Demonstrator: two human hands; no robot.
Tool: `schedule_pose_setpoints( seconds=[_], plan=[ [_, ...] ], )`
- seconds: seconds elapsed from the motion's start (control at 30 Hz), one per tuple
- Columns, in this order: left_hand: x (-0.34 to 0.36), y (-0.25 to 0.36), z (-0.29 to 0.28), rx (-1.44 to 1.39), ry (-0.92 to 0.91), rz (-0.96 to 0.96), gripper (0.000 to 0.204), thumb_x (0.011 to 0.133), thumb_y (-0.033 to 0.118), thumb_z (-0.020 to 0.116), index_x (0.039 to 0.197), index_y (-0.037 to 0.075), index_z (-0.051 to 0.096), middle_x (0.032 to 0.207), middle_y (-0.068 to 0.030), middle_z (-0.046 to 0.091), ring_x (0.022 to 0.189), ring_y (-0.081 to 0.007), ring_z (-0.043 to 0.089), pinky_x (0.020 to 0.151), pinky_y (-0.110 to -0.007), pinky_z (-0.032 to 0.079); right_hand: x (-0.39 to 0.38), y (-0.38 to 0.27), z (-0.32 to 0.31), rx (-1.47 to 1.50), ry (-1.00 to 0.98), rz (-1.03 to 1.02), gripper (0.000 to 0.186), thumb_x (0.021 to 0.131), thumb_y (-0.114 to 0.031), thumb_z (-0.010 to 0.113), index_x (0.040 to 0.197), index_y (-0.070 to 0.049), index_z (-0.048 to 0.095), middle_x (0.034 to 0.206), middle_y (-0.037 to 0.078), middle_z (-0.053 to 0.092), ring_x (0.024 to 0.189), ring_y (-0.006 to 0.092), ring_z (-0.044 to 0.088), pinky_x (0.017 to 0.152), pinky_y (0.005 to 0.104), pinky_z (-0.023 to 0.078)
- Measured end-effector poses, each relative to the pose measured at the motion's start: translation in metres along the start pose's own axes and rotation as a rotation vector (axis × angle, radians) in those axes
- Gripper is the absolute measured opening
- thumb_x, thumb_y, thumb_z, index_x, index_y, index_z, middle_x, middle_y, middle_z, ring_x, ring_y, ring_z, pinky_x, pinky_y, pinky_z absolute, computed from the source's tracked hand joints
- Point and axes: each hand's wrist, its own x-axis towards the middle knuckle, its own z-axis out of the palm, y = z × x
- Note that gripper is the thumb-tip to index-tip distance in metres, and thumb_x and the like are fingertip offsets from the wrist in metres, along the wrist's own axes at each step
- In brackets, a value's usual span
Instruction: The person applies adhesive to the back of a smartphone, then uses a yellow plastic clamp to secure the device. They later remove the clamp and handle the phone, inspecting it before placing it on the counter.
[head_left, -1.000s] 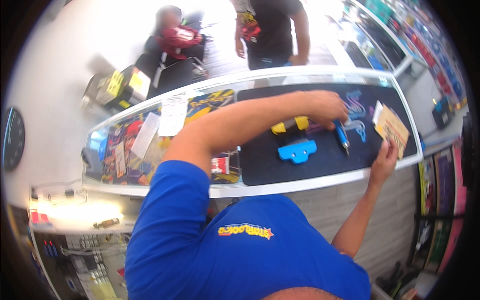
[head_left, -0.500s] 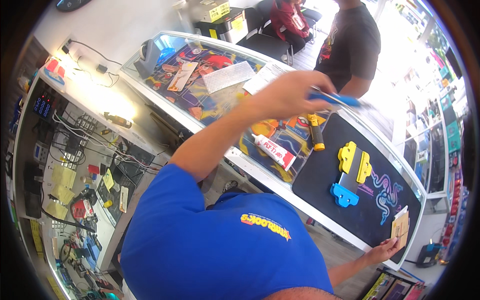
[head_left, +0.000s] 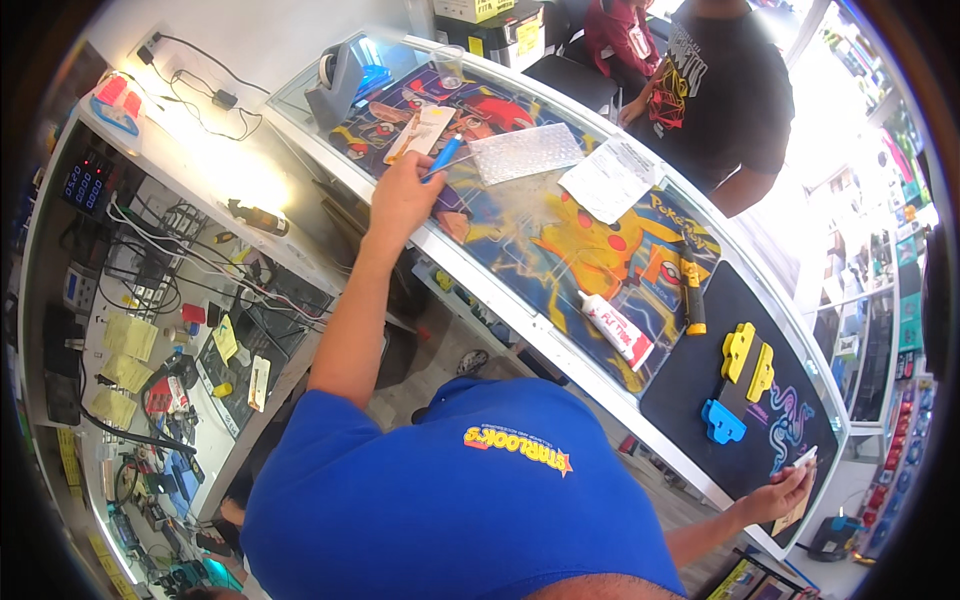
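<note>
Right, on my feed the left hand (head_left: 405, 200) has its grip wrapped around a blue tool (head_left: 445, 155), held over the left end of the counter (head_left: 540, 330), just beside a bubble-wrap sheet (head_left: 527, 152) and a cream card (head_left: 422, 133). Over at the far right end, I've got the right hand (head_left: 780, 497) with its grip pinching a brown card (head_left: 788, 518) and a small white piece (head_left: 806, 457) at the edge of the black mat (head_left: 680, 385). Between them I see a red-and-white tube (head_left: 617, 330), a yellow-and-black tool (head_left: 692, 290), yellow clamps (head_left: 737, 352) and a blue clamp (head_left: 722, 422).
</note>
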Motion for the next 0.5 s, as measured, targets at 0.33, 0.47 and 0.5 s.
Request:
schedule_pose_setpoints(
  seconds=[0.33, 0.47, 0.5],
  plan=[
    [0.024, -0.03, -0.004, -0.191, 0.224, 0.128, 0.032, 0.103, 0.034, 0.065, 0.118, 0.006, 0.067, 0.116, -0.0136, 0.064, 0.105, -0.0342, 0.068, 0.09, -0.044, 0.054, -0.019, 0.012, 0.031, -0.035, -0.043, 0.193, 0.031, 0.11, -0.024, 0.058, 0.128, -0.002, 0.069, 0.081, -0.003, 0.055, 0.069, 0.0046, 0.045, 0.06, 0.0206, 0.038],
    [0.062, -0.081, -0.022, -0.073, 0.303, 0.155, 0.03, 0.106, 0.032, 0.059, 0.117, 0.007, 0.071, 0.113, -0.0149, 0.065, 0.106, -0.0369, 0.065, 0.092, -0.046, 0.052, -0.018, 0.021, 0.031, 0.035, -0.061, 0.265, 0.029, 0.109, -0.024, 0.059, 0.126, -0.002, 0.069, 0.081, -0.003, 0.055, 0.067, 0.0048, 0.044, 0.059, 0.0211, 0.036],
    [0.073, -0.087, -0.026, -0.038, 0.3, 0.135, 0.03, 0.105, 0.032, 0.06, 0.116, 0.007, 0.072, 0.112, -0.015, 0.065, 0.106, -0.0371, 0.064, 0.093, -0.046, 0.051, -0.017, 0.019, 0.033, 0.033, -0.064, 0.277, 0.029, 0.109, -0.024, 0.06, 0.126, -0.002, 0.069, 0.081, -0.003, 0.055, 0.067, 0.0048, 0.044, 0.059, 0.0212, 0.036]
  ],
)
